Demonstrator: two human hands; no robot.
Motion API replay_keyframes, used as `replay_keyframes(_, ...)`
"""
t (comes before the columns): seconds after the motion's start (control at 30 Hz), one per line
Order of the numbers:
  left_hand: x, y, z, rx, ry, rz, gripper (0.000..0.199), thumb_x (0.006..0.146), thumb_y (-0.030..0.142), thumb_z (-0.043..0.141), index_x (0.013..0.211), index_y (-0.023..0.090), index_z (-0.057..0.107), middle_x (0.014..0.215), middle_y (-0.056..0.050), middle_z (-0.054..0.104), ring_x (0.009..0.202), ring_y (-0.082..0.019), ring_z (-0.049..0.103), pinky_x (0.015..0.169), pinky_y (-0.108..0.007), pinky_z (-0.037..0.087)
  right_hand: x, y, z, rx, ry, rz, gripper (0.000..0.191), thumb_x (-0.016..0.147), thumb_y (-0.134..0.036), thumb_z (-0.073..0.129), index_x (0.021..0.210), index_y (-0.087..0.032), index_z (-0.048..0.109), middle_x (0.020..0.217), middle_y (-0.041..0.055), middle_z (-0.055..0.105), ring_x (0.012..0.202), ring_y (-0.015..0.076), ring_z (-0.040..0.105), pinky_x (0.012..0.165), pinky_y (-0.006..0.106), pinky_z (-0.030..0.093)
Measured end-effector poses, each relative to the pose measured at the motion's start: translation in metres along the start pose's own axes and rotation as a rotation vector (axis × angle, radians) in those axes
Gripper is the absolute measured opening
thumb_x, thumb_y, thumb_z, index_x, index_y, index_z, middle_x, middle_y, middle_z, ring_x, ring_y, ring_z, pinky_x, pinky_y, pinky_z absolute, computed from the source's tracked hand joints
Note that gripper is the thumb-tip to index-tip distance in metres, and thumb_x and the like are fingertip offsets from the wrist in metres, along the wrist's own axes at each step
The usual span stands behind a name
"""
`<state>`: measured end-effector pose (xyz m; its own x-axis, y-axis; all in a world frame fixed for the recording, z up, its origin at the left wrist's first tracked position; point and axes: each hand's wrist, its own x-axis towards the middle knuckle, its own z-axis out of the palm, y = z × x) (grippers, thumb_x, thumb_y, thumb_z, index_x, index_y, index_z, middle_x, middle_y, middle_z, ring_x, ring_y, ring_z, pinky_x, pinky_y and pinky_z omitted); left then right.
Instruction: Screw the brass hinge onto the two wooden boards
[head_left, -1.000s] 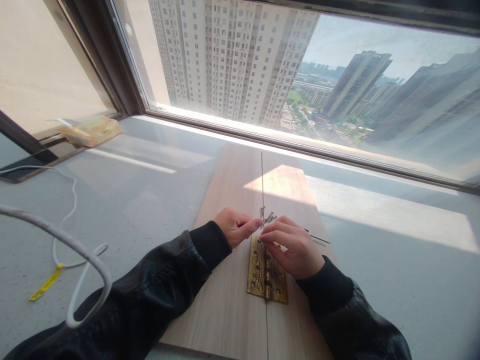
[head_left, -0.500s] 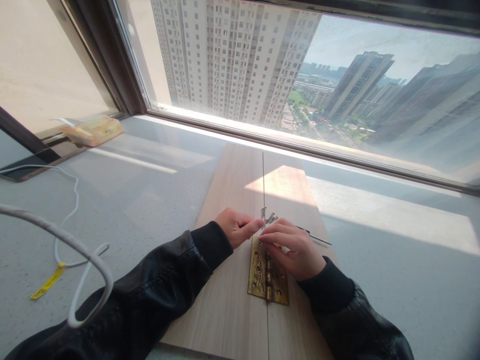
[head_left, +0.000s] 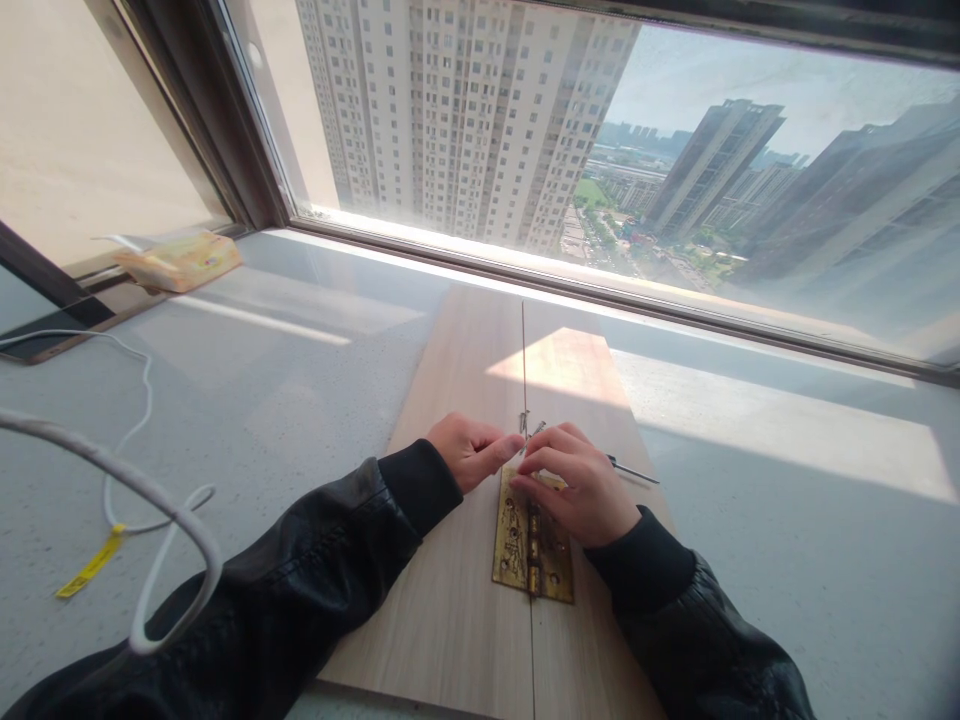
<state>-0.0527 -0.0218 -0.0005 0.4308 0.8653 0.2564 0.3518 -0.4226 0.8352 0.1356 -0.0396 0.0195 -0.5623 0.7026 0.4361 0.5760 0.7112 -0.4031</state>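
Observation:
A brass hinge (head_left: 531, 548) lies across the seam between two light wooden boards (head_left: 465, 400) on a grey windowsill. My left hand (head_left: 471, 450) rests on the left board, its index finger pointing at the hinge's top left corner. My right hand (head_left: 579, 482) covers the hinge's upper right leaf, fingertips pinched together near a few small screws (head_left: 529, 426) lying just beyond the hinge. Whether a screw is between the fingers cannot be made out. A thin metal tool shaft (head_left: 634, 472) sticks out to the right from behind my right hand.
A white cable (head_left: 142, 440) with a yellow tag (head_left: 93, 566) loops over the sill at the left. A yellowish packet (head_left: 180, 262) lies in the far left corner by the window frame (head_left: 247, 150). High-rise buildings show through the glass.
My right hand has shifted slightly up and left over the hinge, fingertips closing toward the left index finger. The left hand stays put.

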Motion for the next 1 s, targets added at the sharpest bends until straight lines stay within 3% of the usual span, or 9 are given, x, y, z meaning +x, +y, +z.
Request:
replay_keyframes(0.17,0.000,0.000,0.000,-0.010,0.004,0.002,0.059,0.086,0.055,0.037,0.047,0.012,0.051,0.044,0.002,0.041,0.046,-0.006,0.036,0.049,-0.021,0.029,-0.002,0.002,0.000,0.009,-0.001,0.016,0.016,0.075,-0.034,0.068,0.082,-0.020,0.069,0.081,0.0073,0.062,0.078,0.0196,0.053,0.067,0.036,0.049)
replay_keyframes(0.3,0.000,0.000,0.000,-0.024,-0.002,-0.001,0.058,0.085,0.055,0.037,0.048,0.013,0.051,0.045,0.003,0.041,0.046,-0.007,0.036,0.049,-0.021,0.029,-0.004,0.004,-0.002,0.039,-0.005,-0.005,0.018,0.075,-0.024,0.065,0.092,-0.022,0.069,0.086,0.0069,0.062,0.080,0.0190,0.055,0.070,0.035,0.050)
replay_keyframes(0.63,0.000,0.000,0.000,-0.023,-0.003,-0.008,0.059,0.086,0.055,0.037,0.047,0.012,0.050,0.045,0.002,0.042,0.046,-0.006,0.037,0.049,-0.022,0.028,-0.005,0.003,0.000,0.037,-0.014,0.007,0.001,0.075,-0.020,0.063,0.074,-0.020,0.063,0.085,0.0066,0.061,0.080,0.0190,0.053,0.069,0.036,0.048)
replay_keyframes(0.73,0.000,0.001,-0.001,-0.008,-0.001,0.000,0.058,0.086,0.054,0.037,0.048,0.012,0.051,0.046,0.002,0.044,0.046,-0.007,0.038,0.050,-0.022,0.029,-0.005,0.002,0.000,0.024,-0.018,0.024,0.009,0.076,-0.026,0.064,0.071,-0.020,0.060,0.084,0.0064,0.061,0.079,0.0193,0.052,0.069,0.036,0.047)
replay_keyframes(0.87,0.002,0.002,-0.002,0.041,0.030,0.053,0.056,0.087,0.052,0.036,0.052,0.012,0.055,0.049,0.001,0.048,0.049,-0.008,0.040,0.051,-0.022,0.031,-0.006,-0.002,-0.009,0.016,0.000,0.050,0.025,0.072,-0.036,0.069,0.088,-0.020,0.059,0.089,0.0079,0.060,0.085,0.0220,0.052,0.074,0.039,0.046)
replay_keyframes(1.0,0.002,0.004,-0.004,0.093,0.036,0.041,0.053,0.087,0.051,0.037,0.061,0.012,0.062,0.052,0.000,0.051,0.050,-0.008,0.042,0.051,-0.021,0.032,-0.022,-0.014,-0.021,0.072,0.003,0.029,0.036,0.067,-0.040,0.073,0.089,-0.020,0.053,0.090,0.0076,0.057,0.084,0.0223,0.052,0.071,0.036,0.046)
